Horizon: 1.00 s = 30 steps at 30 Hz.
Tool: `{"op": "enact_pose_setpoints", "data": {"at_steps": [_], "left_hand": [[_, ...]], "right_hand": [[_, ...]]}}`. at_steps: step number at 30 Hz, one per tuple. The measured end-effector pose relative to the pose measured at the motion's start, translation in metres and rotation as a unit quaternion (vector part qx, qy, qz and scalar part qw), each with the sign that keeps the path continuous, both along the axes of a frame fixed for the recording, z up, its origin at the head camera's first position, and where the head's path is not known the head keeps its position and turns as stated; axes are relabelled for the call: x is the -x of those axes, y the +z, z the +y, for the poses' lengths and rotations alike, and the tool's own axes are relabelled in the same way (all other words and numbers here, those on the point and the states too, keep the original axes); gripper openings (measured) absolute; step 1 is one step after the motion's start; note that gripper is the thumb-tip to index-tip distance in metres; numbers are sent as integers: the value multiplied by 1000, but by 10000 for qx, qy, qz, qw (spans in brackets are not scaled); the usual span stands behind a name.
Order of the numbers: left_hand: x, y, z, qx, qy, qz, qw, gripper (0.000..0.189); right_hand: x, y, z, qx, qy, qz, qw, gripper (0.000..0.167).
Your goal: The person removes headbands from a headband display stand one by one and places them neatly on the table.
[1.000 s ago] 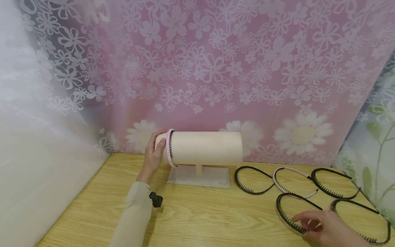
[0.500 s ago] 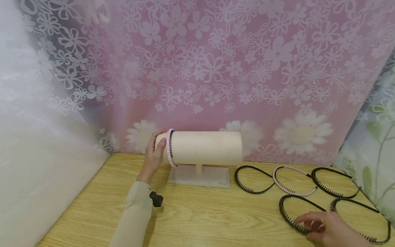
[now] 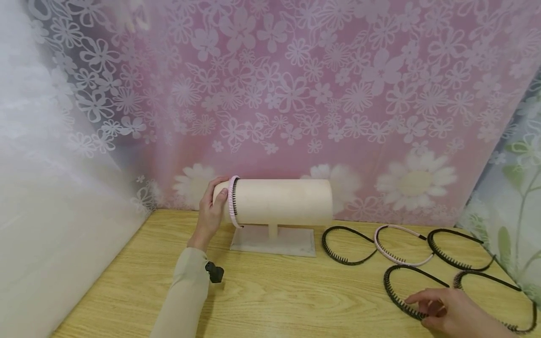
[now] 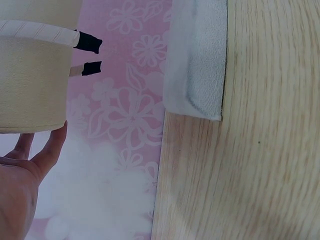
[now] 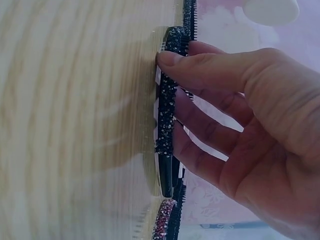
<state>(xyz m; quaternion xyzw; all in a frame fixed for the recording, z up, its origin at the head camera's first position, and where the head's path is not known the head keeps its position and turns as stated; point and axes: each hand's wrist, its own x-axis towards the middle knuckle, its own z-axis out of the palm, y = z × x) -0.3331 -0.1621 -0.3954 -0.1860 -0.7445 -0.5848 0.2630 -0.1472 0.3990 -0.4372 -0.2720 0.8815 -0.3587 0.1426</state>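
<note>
My left hand (image 3: pixel 210 213) grips the left end of a cream cylindrical headband stand (image 3: pixel 283 202), thumb in front. Around the cylinder, close to that hand, sits a pale pink toothed headband (image 3: pixel 231 204); its black tips (image 4: pixel 89 43) show in the left wrist view. At the lower right, my right hand (image 3: pixel 458 312) pinches a black toothed headband (image 3: pixel 389 286) by its curved part, low over the table. In the right wrist view the thumb lies along this headband's sparkly outer face (image 5: pixel 167 110), with fingers on the other side.
Behind lie a black headband (image 3: pixel 324 246), a pink headband (image 3: pixel 377 244) and another black one (image 3: pixel 432 246). A dark sparkly headband (image 3: pixel 490 276) lies beside my right hand. The stand's pale base (image 3: pixel 249 241) rests on the wooden table (image 3: pixel 296 295), with a floral curtain (image 3: pixel 270 94) behind.
My right hand and the black headband have shifted slightly to the right, away from their overlap with the pink headband behind. The left hand stays in place on the stand.
</note>
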Motion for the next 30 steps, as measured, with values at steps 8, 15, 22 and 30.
{"op": "enact_pose_setpoints", "data": {"at_steps": [8,15,22,30], "left_hand": [[-3,3,2,-50,-52,-5,10000,36],[-26,24,8,-25,-70,-131,9999,40],[-9,8,4,-36,20,-113,9999,39],[-1,0,0,-16,29,-26,10000,35]], "right_hand": [[-4,4,0,-175,-345,-304,9988,29],[-2,8,-5,-423,-490,446,9969,26],[-2,19,-26,-556,-1588,1548,9735,26],[7,35,-52,16,-2045,3166,9263,37]]}}
